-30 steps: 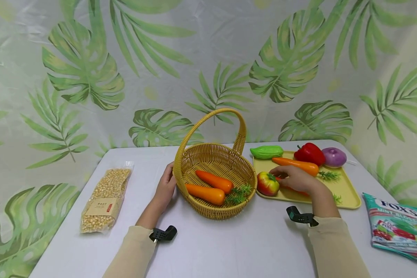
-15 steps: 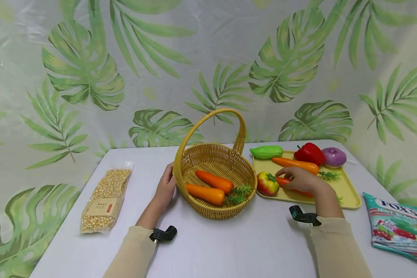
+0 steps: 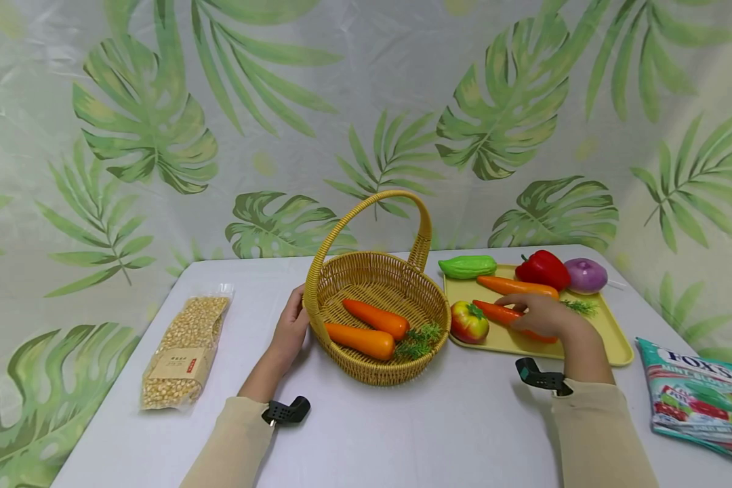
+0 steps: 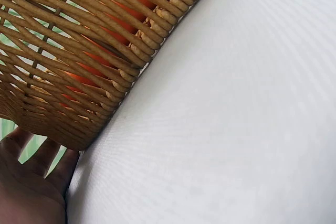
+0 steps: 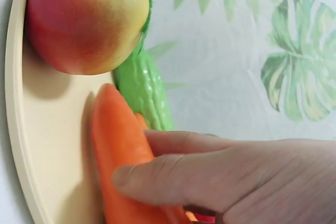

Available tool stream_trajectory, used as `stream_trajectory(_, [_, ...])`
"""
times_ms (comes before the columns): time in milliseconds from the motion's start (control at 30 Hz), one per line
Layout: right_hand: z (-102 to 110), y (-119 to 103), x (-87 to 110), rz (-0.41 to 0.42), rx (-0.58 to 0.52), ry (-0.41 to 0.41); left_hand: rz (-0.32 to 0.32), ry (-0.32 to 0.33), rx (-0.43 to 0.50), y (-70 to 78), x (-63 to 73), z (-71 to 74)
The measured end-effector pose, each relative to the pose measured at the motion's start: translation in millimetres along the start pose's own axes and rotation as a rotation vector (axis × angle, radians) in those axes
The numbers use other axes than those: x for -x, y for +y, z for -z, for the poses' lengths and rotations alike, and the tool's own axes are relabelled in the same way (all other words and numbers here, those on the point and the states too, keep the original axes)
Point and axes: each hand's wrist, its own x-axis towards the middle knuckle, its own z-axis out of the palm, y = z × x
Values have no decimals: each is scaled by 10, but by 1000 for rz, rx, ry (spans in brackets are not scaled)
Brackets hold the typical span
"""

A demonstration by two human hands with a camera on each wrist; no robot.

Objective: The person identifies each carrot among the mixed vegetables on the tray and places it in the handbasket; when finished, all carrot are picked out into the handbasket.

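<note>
At the middle of the table stands a wicker basket (image 3: 375, 373) with a tall arched handle. Two orange carrots (image 3: 369, 341) with green tops lie in it. My left hand (image 3: 291, 332) rests against the basket's left side; in the left wrist view its fingers (image 4: 44, 156) touch the woven wall. On the yellow tray (image 3: 610, 342) to the right, my right hand (image 3: 543, 315) pinches a carrot (image 5: 123, 140) between thumb and fingers. The carrot lies slanted on the tray, partly covered by the hand. A red-yellow apple-like fruit (image 3: 470, 322) sits just left of its tip.
Another carrot (image 3: 521, 287), a red bell pepper (image 3: 544, 269), a purple onion (image 3: 585, 276) and a green bitter melon (image 3: 467, 267) lie at the tray's back. A bag of corn kernels (image 3: 186, 352) lies far left, a FOX'S candy bag (image 3: 701, 400) far right.
My right hand has moved to the right, away from the fruit and along the carrot, uncovering more of the carrot's tip. The left hand and the basket have stayed in place.
</note>
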Motion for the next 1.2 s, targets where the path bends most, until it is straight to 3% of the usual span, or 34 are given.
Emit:
stream_trajectory(200, [59,-78,24,-6,-17,111,18,-2,5,5,-12,4])
stream_trajectory(400, [136,-239,64,96,-43,180,37,-12,17,33,-13,4])
stream_trajectory(600, [158,-462,76,158,-155,172,5,-5,4,22,-7,4])
stream_trajectory(833, [75,-606,18,281,-143,184,-16,-5,8,10,3,0])
stream_trajectory(1200, [12,-717,23,303,-212,74,-15,-10,13,-11,-5,3])
